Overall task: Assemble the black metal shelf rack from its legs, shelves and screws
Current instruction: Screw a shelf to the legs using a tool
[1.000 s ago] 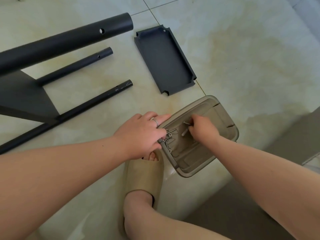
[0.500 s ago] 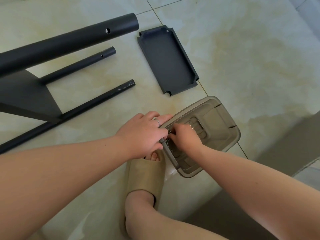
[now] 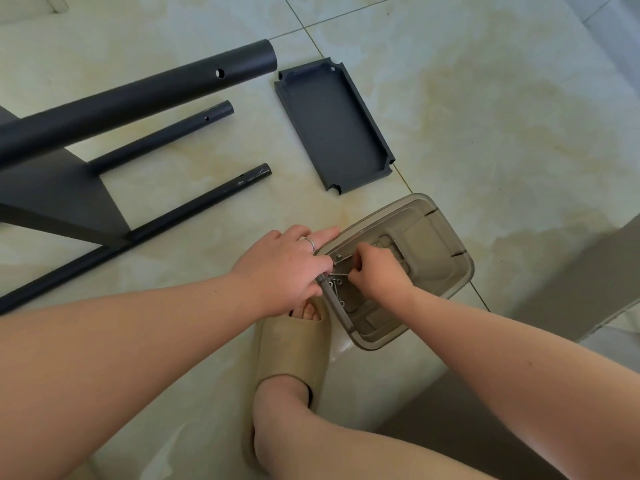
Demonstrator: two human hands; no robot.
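A translucent brown plastic tray (image 3: 446,271) lies on the tiled floor and holds several silver screws (image 3: 336,284) along its left side. My left hand (image 3: 284,268) grips the tray's left rim, fingers over the edge. My right hand (image 3: 375,275) is inside the tray and pinches a screw among the loose ones. A loose black shelf (image 3: 334,128) lies upside up beyond the tray. The part-built black rack lies at the left: a thick leg (image 3: 138,98), a short thin leg (image 3: 162,136), a long thin leg (image 3: 194,206) and a fitted shelf panel (image 3: 59,199).
My foot in a tan slipper (image 3: 294,355) rests just below the tray's near left corner. A grey surface (image 3: 581,282) runs along the right edge. Open tiled floor (image 3: 502,116) stretches to the right of the loose shelf.
My right hand moved from the tray's middle to its left side among the screws and now pinches one. My left hand stayed on the rim.
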